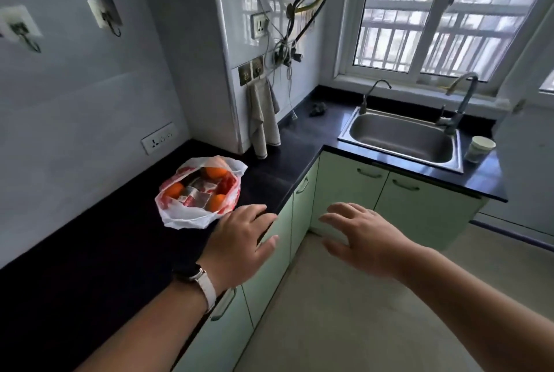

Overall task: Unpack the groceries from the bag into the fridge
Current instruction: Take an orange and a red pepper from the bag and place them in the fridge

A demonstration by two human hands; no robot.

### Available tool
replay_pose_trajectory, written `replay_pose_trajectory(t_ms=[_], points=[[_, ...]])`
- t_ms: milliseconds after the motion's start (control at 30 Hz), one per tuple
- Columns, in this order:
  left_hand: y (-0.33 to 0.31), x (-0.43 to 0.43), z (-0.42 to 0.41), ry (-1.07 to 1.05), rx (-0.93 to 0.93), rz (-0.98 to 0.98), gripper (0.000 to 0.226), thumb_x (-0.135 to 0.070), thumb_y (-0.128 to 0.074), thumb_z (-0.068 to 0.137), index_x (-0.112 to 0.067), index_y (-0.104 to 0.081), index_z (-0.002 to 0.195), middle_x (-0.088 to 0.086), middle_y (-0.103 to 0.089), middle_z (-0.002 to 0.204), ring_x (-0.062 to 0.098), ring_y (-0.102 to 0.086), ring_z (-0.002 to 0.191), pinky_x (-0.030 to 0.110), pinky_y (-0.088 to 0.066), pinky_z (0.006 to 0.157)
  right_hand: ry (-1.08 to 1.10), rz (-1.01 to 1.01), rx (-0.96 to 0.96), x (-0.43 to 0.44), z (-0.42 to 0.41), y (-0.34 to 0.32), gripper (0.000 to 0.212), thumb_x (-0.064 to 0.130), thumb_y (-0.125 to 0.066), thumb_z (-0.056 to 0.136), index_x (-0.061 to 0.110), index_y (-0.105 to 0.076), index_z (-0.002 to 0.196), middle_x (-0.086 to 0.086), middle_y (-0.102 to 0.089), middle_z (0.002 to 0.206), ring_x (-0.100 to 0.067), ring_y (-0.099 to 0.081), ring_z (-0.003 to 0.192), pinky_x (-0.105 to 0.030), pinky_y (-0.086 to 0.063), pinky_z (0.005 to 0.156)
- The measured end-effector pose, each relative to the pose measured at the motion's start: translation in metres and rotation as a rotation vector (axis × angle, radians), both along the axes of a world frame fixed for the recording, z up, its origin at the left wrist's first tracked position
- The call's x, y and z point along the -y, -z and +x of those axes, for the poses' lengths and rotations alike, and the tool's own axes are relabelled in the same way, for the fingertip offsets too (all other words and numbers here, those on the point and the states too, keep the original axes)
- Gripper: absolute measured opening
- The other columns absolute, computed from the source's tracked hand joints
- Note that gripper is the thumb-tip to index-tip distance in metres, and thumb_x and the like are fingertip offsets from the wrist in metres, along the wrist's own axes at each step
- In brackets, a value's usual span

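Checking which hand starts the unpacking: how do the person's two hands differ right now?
The left hand is over the black countertop, beside the white-and-red plastic bag; the right hand hangs off it, before green cabinets. The left wrist wears a white-strapped watch; the right is bare. Both are open, empty.

Bare countertop (99, 251) surrounds the open-mouthed bag (199, 191).

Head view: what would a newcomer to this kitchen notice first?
The open white and red plastic bag stands out on the dark counter at left, showing oranges and packets. The left hand near it and the right hand are held forward, open and empty. Farther back, a steel sink sits under the bright window.
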State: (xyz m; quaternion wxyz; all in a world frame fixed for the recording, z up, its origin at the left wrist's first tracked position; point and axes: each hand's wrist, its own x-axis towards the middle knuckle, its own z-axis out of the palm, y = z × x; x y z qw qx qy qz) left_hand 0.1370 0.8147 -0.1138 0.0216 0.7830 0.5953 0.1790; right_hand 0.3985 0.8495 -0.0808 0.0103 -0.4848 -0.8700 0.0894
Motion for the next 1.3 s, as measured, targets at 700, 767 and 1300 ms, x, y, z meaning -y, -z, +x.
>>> replay_pose_trajectory(t_ms=[700,767,1300], points=[[0.002,-0.165,-0.009,-0.487,-0.063,-0.169,0.057,-0.059,-0.031,0.091,-0.029,-0.052,0.135,-0.007,-0.05,0.139,0.015,-0.042,0.131,0.033,-0.031,0.109,-0.442,-0.032,-0.077,-0.295,-0.049,0.026,0.078,0.074,-0.015,0.078,0.037,-0.041,0.142,0.013,-0.04,0.146,-0.013,-0.036,0.136,-0.036,-0.034,0.11],[0.007,-0.17,-0.009,-0.543,-0.064,-0.186,0.057,-0.059,-0.031,0.092,-0.028,-0.052,0.135,-0.006,-0.05,0.14,0.014,-0.042,0.132,0.031,-0.03,0.11,-0.491,-0.036,-0.09,-0.315,-0.056,0.029,0.078,0.073,-0.016,0.079,0.035,-0.044,0.141,0.011,-0.043,0.143,-0.015,-0.04,0.134,-0.035,-0.036,0.109],[0.039,-0.141,-0.082,-0.854,0.007,-0.343,0.07,-0.067,-0.025,0.085,-0.028,-0.049,0.138,-0.007,-0.045,0.145,0.013,-0.04,0.133,0.033,-0.036,0.106,-0.76,-0.114,-0.043,-0.334,-0.159,0.054,0.071,0.072,-0.029,0.081,0.038,-0.037,0.143,0.012,-0.041,0.145,-0.013,-0.039,0.134,-0.033,-0.036,0.108]])
